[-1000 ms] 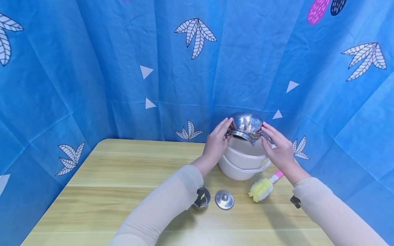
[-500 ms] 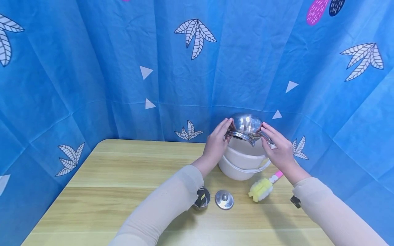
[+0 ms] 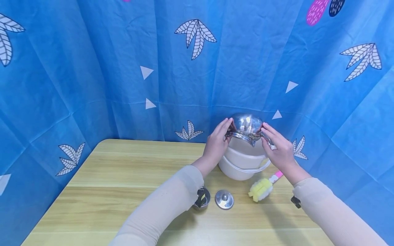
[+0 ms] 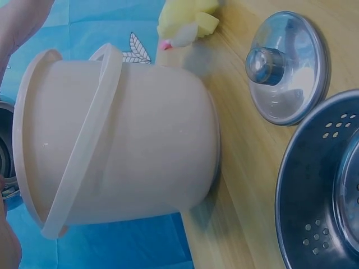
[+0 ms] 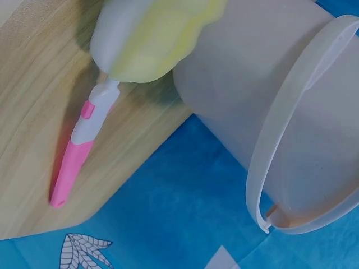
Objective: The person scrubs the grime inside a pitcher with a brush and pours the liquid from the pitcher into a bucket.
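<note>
A shiny steel teapot (image 3: 246, 123) is tipped mouth-down above a white bucket (image 3: 243, 159). My left hand (image 3: 215, 140) grips one side of it, fingers on the body and thumb low near the rim. On the opposite side my right hand (image 3: 279, 148) holds it by the handle, which the fingers partly cover. In the left wrist view only a sliver of the teapot's opening (image 4: 5, 143) shows at the left edge. The bucket's carrying handle (image 5: 272, 134) hangs down across its outer wall. The inside of the teapot is mostly hidden.
On the wooden table (image 3: 123, 191), a round lid with a knob (image 3: 224, 200) lies beside a perforated steel strainer (image 4: 300, 185), partly behind my left sleeve in the head view. A yellow and white sponge brush (image 3: 261, 189) with a pink handle lies right of them. Blue curtain surrounds the table.
The teapot has tilted very slightly, so less of its dark opening shows in the head view. Both hands keep their hold in nearly the same place.
</note>
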Available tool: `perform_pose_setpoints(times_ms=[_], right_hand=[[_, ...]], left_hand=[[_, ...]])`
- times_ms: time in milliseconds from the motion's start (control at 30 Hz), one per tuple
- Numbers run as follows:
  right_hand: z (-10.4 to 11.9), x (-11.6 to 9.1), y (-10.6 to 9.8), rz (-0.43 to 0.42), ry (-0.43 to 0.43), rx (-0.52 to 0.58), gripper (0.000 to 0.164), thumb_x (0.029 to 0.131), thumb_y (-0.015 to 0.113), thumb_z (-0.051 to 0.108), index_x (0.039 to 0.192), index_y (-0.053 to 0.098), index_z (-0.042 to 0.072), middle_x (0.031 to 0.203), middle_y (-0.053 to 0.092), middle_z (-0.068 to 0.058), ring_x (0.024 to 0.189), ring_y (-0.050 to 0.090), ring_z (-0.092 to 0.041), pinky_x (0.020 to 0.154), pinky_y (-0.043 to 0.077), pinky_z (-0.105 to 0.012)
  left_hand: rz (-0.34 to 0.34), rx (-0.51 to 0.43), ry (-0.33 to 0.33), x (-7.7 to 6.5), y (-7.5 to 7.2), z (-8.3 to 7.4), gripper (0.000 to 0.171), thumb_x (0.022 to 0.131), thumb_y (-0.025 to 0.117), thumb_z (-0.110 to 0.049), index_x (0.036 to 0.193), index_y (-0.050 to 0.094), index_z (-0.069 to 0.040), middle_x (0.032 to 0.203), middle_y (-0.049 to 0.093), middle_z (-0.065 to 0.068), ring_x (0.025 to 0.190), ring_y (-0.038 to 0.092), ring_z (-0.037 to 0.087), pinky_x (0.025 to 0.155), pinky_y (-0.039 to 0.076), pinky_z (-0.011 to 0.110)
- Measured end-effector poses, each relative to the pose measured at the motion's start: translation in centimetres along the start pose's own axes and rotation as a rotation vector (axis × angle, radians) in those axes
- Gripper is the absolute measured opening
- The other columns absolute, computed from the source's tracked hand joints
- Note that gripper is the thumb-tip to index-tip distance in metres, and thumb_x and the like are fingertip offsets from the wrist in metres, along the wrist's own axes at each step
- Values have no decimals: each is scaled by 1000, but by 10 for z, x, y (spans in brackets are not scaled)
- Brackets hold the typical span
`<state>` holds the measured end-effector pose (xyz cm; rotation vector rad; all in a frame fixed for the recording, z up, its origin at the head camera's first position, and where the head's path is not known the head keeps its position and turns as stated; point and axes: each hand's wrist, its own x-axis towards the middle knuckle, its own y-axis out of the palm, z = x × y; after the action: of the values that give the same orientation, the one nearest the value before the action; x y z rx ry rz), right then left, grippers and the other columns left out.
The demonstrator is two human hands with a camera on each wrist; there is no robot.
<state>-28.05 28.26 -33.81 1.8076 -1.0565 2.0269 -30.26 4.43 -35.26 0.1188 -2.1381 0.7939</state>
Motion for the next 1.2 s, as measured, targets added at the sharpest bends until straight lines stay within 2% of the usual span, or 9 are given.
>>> perform_pose_setpoints(times_ms=[400,900,1200], right_hand=[[-1,0,2,-45,-33,9,48,69,75,-17,115,71,-6,124,67,-21,114,65,-36,106,43,-24],[-1,0,1,-46,-61,-11,49,68,75,-19,114,72,-5,124,67,-21,115,65,-36,107,44,-26],[-1,-1,1,-55,-93,-5,48,66,74,-19,113,72,-6,122,68,-22,116,64,-35,107,44,-26]], left_hand=[[2,-2,-1,0,0,1,79,84,77,2,153,42,-17,154,45,5,125,59,29,102,49,33],[-5,1,9,0,1,-1,80,84,77,1,153,41,-18,154,45,5,125,59,28,102,49,32],[1,-6,-6,0,2,-1,83,83,77,2,154,40,-19,155,44,4,125,59,28,101,50,31]])
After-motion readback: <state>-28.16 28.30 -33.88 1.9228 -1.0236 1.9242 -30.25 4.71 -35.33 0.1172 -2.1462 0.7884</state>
